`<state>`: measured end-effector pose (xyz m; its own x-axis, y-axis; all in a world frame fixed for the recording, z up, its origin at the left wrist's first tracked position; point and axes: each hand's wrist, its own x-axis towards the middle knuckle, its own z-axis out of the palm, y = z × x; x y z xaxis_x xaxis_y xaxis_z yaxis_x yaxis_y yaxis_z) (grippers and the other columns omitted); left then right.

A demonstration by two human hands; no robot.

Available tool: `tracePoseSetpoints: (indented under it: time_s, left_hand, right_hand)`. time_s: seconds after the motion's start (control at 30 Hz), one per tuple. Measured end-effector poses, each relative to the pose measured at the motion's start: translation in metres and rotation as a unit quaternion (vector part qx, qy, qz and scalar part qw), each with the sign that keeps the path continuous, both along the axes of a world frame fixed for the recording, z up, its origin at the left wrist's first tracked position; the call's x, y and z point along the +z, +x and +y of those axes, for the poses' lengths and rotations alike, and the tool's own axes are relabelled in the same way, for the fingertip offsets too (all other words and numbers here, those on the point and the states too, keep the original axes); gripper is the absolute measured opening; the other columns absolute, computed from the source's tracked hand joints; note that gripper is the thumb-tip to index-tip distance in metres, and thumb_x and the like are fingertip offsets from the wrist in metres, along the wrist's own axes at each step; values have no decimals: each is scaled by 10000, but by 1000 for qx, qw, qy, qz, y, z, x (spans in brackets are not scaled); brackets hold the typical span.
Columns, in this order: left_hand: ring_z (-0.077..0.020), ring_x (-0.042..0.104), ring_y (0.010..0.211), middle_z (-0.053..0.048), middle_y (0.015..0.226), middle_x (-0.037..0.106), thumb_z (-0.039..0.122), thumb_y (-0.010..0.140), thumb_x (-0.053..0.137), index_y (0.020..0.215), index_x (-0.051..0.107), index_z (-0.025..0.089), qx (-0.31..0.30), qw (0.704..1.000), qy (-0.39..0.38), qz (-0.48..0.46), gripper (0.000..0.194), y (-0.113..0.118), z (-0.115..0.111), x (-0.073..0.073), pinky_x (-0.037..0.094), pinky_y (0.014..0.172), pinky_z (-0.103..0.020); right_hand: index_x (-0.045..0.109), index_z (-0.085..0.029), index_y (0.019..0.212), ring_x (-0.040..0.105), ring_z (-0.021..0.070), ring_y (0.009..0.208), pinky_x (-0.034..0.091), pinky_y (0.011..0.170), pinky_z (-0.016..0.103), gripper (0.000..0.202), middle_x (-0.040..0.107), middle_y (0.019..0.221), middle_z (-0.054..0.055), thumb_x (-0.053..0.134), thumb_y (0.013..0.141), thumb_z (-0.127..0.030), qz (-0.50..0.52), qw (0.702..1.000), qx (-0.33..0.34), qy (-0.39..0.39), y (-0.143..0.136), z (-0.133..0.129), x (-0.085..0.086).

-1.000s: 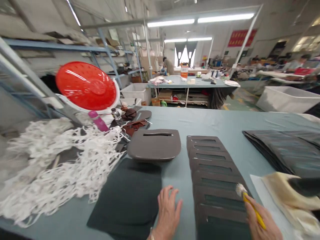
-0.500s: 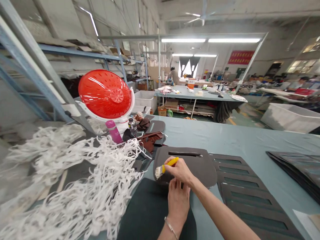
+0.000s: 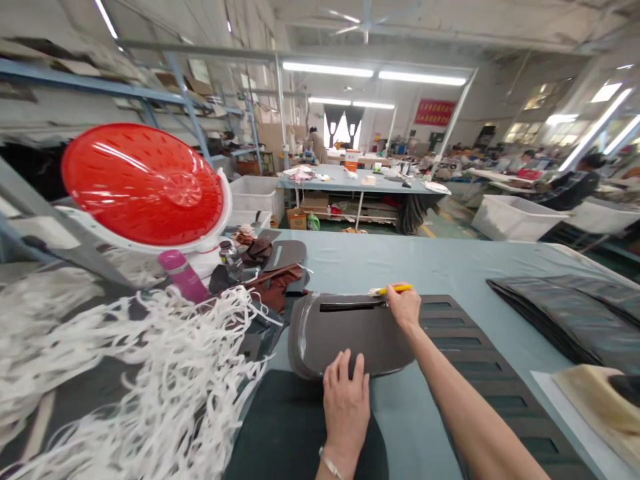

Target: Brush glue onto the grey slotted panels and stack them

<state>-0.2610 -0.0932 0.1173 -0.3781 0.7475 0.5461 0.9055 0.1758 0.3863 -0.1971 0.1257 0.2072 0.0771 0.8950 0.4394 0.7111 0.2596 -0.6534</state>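
My right hand (image 3: 405, 307) holds a brush (image 3: 399, 288) with a yellow handle, its pale bristles at the top edge of a dark grey rounded panel (image 3: 350, 340). The panel has a long slot near its top and a wet-looking streak along its left side. My left hand (image 3: 346, 393) lies with spread fingers on the panel's lower edge, a bracelet at the wrist. Beneath that hand is a larger dark green piece (image 3: 285, 427). To the right lies a dark panel with several slots (image 3: 463, 323).
White strips (image 3: 190, 360) are heaped at the left, by a pink bottle (image 3: 184, 277) and a red bowl-shaped cover (image 3: 145, 183). Dark sheets (image 3: 565, 320) are stacked at the right, near a yellowish block (image 3: 595, 400). A person (image 3: 575, 183) sits beyond white bins.
The brush in my right hand has moved from the panel's left end to its top right edge. My left hand has spread its fingers. The view has swung to the right.
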Motion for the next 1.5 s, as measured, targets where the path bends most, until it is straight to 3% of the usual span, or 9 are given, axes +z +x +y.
tracePoseSetpoints:
  time_s: [0.2,0.47,0.7,0.87,1.0,1.07,1.27,1.37,1.5]
  left_hand:
    - [-255,473,1167,-81,1261,536,249,868,494,1204,574,277,-15,1000,-7,14,346,1,1,8,396,968,-446]
    - [-260,490,1155,-102,1240,556,299,898,419,1198,568,247,-95,988,-34,-118,339,-13,-4,24,385,974,-468]
    - [-167,566,1058,-68,1124,629,310,925,301,1216,503,202,-116,950,-15,-289,370,-102,7,44,420,958,-365]
    - [-188,543,1010,-71,1067,612,240,906,311,1129,579,205,-139,979,-61,-139,350,-115,10,21,418,929,-366]
    - [-223,508,976,-79,1044,557,334,904,384,1250,522,284,-77,992,-97,-31,376,-89,7,23,424,864,-394]
    - [-249,475,1029,-94,1070,528,362,890,424,1260,518,303,-40,994,-102,20,386,-74,6,28,410,873,-417]
    - [-257,446,1077,-124,1115,502,296,876,456,1202,570,215,18,991,-112,76,354,-59,10,28,386,924,-427]
    - [-250,446,1084,-117,1126,496,320,884,447,1227,551,250,17,992,-103,69,365,-61,10,27,389,926,-419]
    - [-262,440,1109,-112,1115,500,323,876,465,1241,540,296,21,994,-92,62,373,-61,11,30,385,928,-442]
  right_hand:
    - [655,-183,712,613,206,643,405,657,274,309,666,649,56,438,743,-401,-13,998,-52,19,77,-14,-5]
    - [538,-198,641,541,153,562,382,600,248,189,581,572,-7,513,765,-338,58,991,-107,54,105,-132,-7]
    - [622,-187,816,592,117,638,452,633,213,133,654,756,17,522,836,-272,123,928,351,12,-8,-212,-26]
    - [638,-181,797,580,113,589,448,582,212,147,643,721,10,557,827,-300,86,969,232,-4,77,-181,-42]
    - [648,-172,778,593,131,593,460,591,228,194,640,694,11,611,781,-362,90,993,-13,73,141,-142,-23]
    - [659,-169,808,596,136,586,466,585,235,209,648,696,15,608,783,-371,119,988,-24,94,112,-132,-12]
    - [692,-200,822,643,144,727,503,713,229,146,699,822,19,582,791,-291,169,954,240,59,-64,-132,-16]
    - [693,-194,791,640,151,688,499,678,228,170,699,776,21,575,788,-316,157,965,207,43,-48,-111,-24]
    - [687,-170,770,618,163,633,477,648,257,221,681,724,42,572,782,-359,131,986,5,105,24,-76,-15]
